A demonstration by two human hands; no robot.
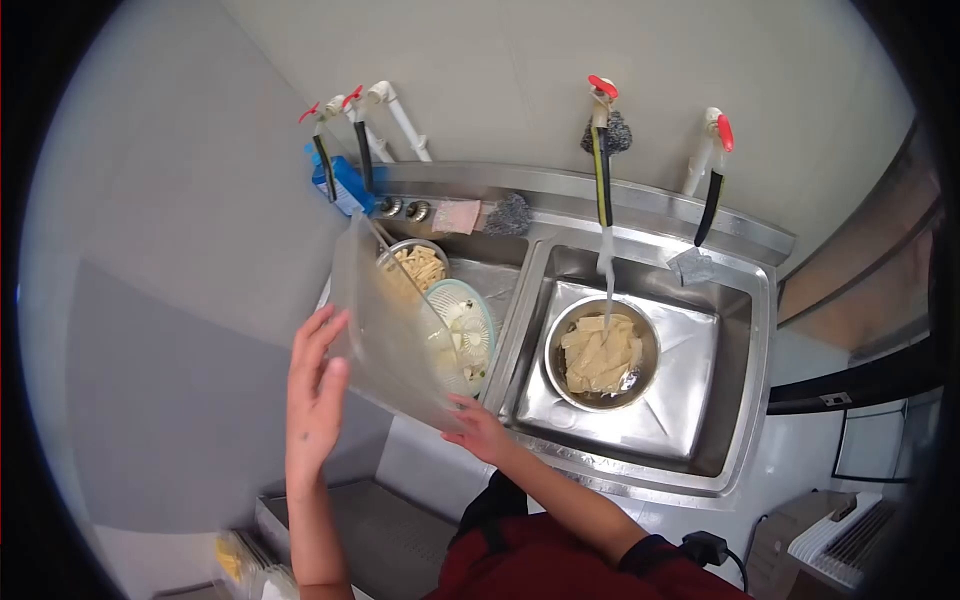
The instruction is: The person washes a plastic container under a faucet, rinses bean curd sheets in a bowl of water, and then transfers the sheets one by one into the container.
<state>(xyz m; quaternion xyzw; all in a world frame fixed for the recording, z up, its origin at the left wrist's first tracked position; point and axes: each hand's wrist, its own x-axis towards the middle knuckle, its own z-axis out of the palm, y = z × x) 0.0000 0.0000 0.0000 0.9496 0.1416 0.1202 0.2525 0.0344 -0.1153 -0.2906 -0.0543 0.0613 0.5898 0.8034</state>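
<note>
A translucent plastic container [385, 325] is tilted on its side over the left sink basin. My right hand [478, 430] grips its lower corner. On the container's left, my left hand [318, 385] is raised, its fingers apart and fingertips right at the wall. Partly behind the container are a metal bowl of pale cut strips [420, 266] and a pale green colander [478, 310] with small scraps in it. Water runs from a hose tap [603, 180] into a metal bowl [553, 370] of folded, pale yellow sheets [600, 355], which stands in the right basin.
Along the sink's back ledge [560, 195] are a pink cloth [457, 216], a grey scouring pad [508, 214] and a blue bottle [345, 186]. Other red-handled taps [725, 133] hang on the wall. A grey bin [370, 520] stands below left.
</note>
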